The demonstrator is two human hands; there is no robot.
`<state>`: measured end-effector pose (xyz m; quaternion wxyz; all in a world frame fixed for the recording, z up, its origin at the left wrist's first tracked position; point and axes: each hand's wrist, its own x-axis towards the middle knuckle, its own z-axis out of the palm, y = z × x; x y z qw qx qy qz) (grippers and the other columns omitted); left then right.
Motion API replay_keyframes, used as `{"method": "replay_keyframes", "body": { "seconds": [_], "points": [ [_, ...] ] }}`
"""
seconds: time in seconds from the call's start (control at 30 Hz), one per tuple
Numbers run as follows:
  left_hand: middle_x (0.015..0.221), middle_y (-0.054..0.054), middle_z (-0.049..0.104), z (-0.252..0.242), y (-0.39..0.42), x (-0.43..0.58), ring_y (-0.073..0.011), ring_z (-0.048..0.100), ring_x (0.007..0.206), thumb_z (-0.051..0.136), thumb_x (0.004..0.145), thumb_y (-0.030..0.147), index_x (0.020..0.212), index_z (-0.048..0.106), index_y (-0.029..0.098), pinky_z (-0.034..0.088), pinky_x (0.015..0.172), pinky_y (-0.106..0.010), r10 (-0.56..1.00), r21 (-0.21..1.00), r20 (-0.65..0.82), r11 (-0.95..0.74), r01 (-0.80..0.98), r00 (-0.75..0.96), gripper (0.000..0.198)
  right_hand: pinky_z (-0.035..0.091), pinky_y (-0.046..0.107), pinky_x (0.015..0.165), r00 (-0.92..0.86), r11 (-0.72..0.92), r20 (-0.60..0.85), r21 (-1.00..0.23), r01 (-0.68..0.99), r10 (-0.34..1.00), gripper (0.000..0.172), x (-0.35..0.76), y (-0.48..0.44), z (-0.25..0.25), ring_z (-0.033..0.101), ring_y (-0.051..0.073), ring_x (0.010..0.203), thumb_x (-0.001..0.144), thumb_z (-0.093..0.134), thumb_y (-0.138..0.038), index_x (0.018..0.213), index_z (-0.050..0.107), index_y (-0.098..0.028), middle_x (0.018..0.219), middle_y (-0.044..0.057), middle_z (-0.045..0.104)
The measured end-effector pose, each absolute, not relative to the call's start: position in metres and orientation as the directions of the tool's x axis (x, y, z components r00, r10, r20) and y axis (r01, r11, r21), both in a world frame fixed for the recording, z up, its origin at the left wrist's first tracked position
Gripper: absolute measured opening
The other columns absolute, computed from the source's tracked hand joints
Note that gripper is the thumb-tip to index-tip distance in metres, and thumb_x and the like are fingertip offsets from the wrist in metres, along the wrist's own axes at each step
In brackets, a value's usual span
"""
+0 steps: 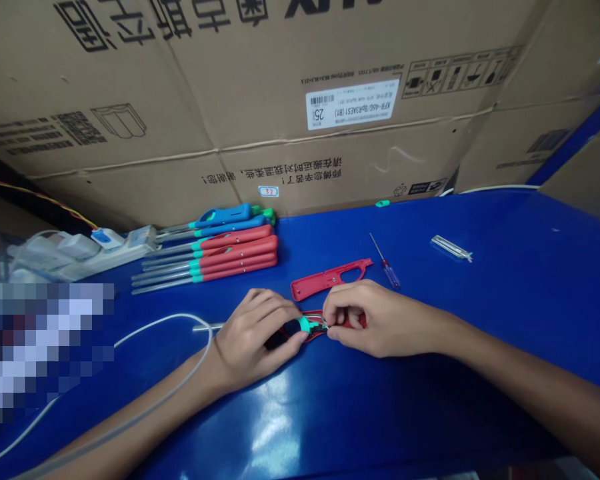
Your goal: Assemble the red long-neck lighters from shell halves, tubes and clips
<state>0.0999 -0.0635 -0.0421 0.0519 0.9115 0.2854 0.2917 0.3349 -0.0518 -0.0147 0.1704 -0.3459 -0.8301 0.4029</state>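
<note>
An opened long-nosed lighter point(306, 325) lies on the blue table, its red lower shell showing a green trigger, a dark inner part and thin wires. My left hand point(260, 333) is closed around its left part, with thumb and fingers by the trigger; the metal tube sticks out to the left. Pinched together over the inner parts at the wire end, the fingertips of my right hand point(367, 319) cover whatever small piece they grip. Just behind the hands is the loose red half shell point(325, 282), inner side up. A screwdriver point(391, 273) lies right of it.
Several red and blue long-nosed lighters point(235, 257) are lined up at the back left beside a power strip point(115, 253). A small green piece point(383, 203) and thin metal rods point(451, 248) lie farther back. A white cable point(167, 319) loops over my left forearm. Cardboard boxes point(260, 87) wall off the back.
</note>
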Motion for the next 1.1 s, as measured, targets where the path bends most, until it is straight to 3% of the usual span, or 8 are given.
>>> {"method": "replay_keyframes", "body": {
  "seconds": [1.1],
  "points": [
    [0.089, -0.006, 0.071, -0.0441, -0.0647, 0.1001, -0.0189, 0.065, 0.082, 0.064, 0.085, 0.021, 0.101, 0.063, 0.016, 0.049, 0.075, -0.033, 0.566, 0.275, 0.493, -0.822, 0.499, 0.660, 0.016, 0.040, 0.022, 0.057, -0.681, 0.385, -0.024, -0.810, 0.442, 0.732, 0.003, 0.3300, -0.0492, -0.0171, 0.051, 0.009, 0.063, 0.081, 0.066, -0.012, 0.080, 0.066, -0.014, 0.076, 0.001, 0.062]
  ]
}}
